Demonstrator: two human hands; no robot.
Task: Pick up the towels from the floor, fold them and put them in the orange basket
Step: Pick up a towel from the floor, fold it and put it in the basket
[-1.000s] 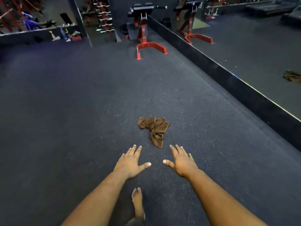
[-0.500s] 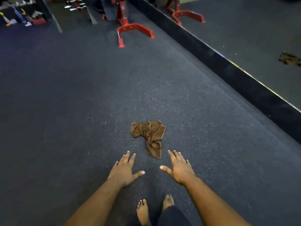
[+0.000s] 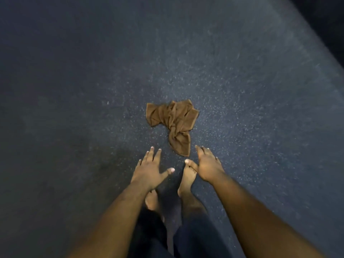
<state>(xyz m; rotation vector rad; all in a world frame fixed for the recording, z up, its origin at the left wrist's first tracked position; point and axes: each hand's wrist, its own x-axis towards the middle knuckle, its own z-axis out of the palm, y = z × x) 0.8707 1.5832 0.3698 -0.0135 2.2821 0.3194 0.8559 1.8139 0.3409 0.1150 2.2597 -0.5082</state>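
Soft matt brown cloth towel (image 3: 174,123) on rough, speckled dark floor (image 3: 74,90).

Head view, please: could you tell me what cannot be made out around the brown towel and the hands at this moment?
- Orange basket: not in the head view, so its place is unknown.
- Brown towel: crumpled, so its folds hide its full shape.
- Left foot: mostly covered by the left hand and forearm.
- Right foot: toes hidden behind the right hand.
- Floor: speckles smeared by motion blur.

You stand barefoot on a wide, dark speckled floor (image 3: 74,90), the rubbery kind laid in gyms or exercise rooms, though nothing else confirms it. A crumpled brown towel (image 3: 174,123) lies on it.
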